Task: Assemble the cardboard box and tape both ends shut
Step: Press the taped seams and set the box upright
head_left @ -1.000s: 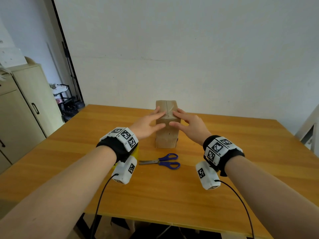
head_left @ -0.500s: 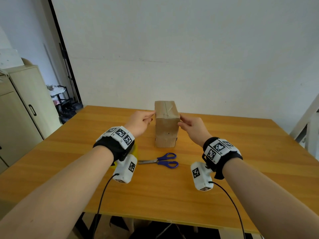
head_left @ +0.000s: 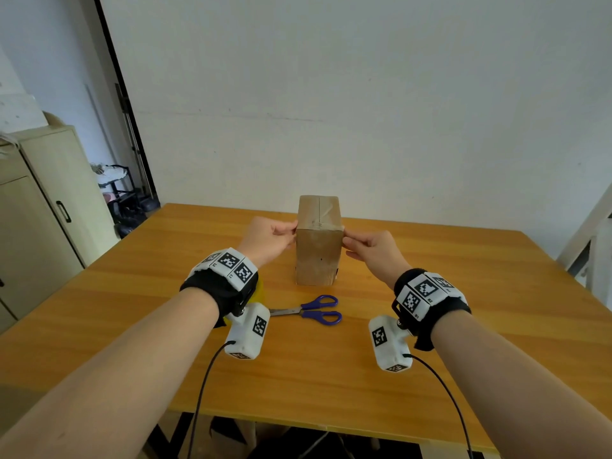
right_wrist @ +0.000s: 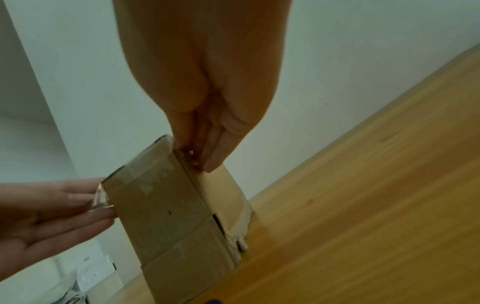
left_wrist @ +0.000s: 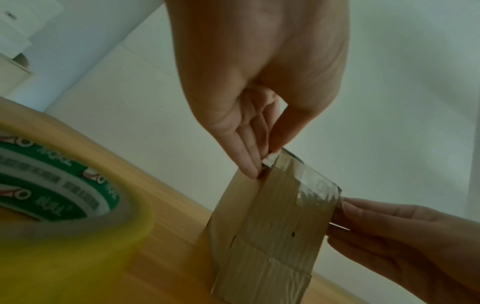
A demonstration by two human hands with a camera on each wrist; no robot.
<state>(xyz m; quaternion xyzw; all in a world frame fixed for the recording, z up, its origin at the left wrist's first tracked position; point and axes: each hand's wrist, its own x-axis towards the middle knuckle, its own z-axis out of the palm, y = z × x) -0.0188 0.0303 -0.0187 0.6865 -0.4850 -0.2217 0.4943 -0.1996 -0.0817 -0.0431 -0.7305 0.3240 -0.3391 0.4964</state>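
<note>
Two hands meet the upright cardboard box (head_left: 318,256) between them, at its top corners. Left hand (head_left: 268,238) presses straight fingers (left_wrist: 244,156) on a clear tape (left_wrist: 311,181) end; right hand (head_left: 374,250) does likewise opposite. Both grips hold nothing. Box stands on the surface (head_left: 463,326).

Both bare arms reach in from the bottom corners of the head view & meet near the middle. Each wrist has a black band w/ white square-pattern blocks & a white cam box hanging under it, w/ a black wire. Left hand (head_left: 270,238) is just left of centre, fingers straight & close together, tips pressing, thumb near them. Right hand (head_left: 372,250) is just right of centre, fingers straight, tips pressing too.
</note>
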